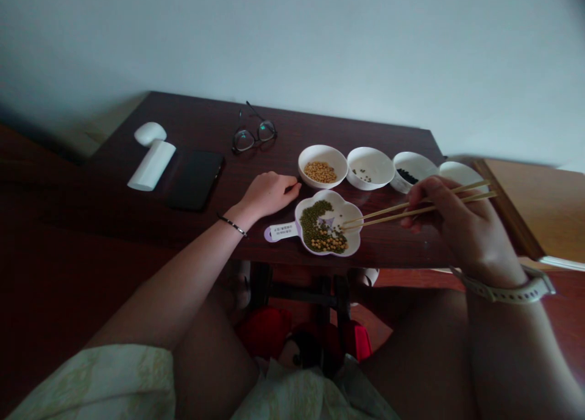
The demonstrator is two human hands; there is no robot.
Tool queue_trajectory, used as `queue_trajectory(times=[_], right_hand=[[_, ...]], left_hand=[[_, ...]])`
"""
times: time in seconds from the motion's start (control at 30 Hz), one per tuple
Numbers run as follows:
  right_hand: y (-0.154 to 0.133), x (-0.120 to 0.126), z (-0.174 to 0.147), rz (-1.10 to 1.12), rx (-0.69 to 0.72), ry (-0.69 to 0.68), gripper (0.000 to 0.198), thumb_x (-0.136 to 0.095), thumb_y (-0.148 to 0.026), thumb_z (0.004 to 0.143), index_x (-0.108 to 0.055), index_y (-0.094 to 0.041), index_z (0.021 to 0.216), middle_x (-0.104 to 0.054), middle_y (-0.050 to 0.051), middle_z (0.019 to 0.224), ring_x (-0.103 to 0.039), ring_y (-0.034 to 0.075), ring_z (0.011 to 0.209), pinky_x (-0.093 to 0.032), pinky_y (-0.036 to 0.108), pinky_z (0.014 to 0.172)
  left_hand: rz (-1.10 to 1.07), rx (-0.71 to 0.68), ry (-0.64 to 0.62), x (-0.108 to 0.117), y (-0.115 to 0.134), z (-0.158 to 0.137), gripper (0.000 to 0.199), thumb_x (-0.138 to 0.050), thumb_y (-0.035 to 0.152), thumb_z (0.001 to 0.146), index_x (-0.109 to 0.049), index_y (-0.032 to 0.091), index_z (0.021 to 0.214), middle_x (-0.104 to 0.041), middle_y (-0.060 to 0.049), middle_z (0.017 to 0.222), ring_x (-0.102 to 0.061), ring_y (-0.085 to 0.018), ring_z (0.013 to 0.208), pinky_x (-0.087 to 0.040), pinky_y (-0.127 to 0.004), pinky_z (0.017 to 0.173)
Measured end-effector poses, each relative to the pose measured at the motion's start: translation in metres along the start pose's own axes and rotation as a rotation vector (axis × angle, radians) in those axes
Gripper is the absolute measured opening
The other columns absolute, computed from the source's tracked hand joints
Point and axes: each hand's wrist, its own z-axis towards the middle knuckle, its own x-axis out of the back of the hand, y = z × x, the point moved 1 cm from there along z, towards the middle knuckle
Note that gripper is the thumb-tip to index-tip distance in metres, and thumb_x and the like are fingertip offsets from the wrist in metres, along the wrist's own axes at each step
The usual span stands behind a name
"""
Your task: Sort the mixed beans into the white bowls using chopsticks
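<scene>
My right hand (pixel 457 219) grips a pair of chopsticks (pixel 411 210). Their tips reach into a flower-shaped dish (pixel 354 244) with a purple, labelled handle. Green mung beans (pixel 315 222) lie in this dish, mostly on its left, with yellow soybeans (pixel 326 244) among them near the front. Whether the tips pinch a bean is too small to tell. On the table, my left hand (pixel 270 194) rests beside the dish with its fingers curled in, holding nothing visible. Just beyond it, a white bowl (pixel 336 175) contains soybeans.
Right of the soybean bowl are a bowl (pixel 377 170) with a few small beans, a bowl (pixel 420 163) of black beans, and another white bowl (pixel 461 173) partly hidden. Glasses (pixel 244 141), a dark phone-like slab (pixel 198 179) and a white cylinder (pixel 152 166) lie leftward on the table (pixel 192 118).
</scene>
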Motion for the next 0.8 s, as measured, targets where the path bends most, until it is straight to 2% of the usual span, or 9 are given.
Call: queue_trajectory(times=[0.47,0.63,0.8], right_hand=[[-0.001,-0.003,0.001,0.02,-0.022,0.019,0.05,-0.081,-0.064,0.094,-0.069,-0.019,0.075,-0.064,0.002,0.069,-0.067,0.013,0.053,-0.058,0.02,0.048],[0.003,-0.002,0.002,0.034,-0.022,0.053,0.043,-0.076,-0.055,0.101,-0.072,-0.018,0.08,-0.067,0.003,0.077,-0.067,0.012,0.055,-0.056,0.019,0.048],[0.011,0.001,0.011,0.281,-0.001,0.166,0.033,-0.077,-0.039,0.1,-0.072,-0.017,0.076,-0.067,0.004,0.077,-0.066,0.011,0.054,-0.048,0.017,0.042]], left_hand=[[-0.014,0.011,0.001,0.0,0.0,0.0,0.044,-0.053,0.045,0.11,-0.079,0.023,0.082,-0.077,-0.008,0.074,-0.067,-0.022,0.063,-0.04,-0.035,0.066],[-0.023,0.019,-0.01,0.001,0.001,0.0,0.044,-0.053,0.045,0.11,-0.081,0.022,0.085,-0.078,-0.009,0.075,-0.068,-0.024,0.064,-0.039,-0.036,0.066],[-0.032,0.011,-0.01,0.002,0.001,-0.001,0.042,-0.054,0.043,0.109,-0.083,0.023,0.087,-0.079,-0.009,0.076,-0.068,-0.024,0.064,-0.037,-0.036,0.064]])
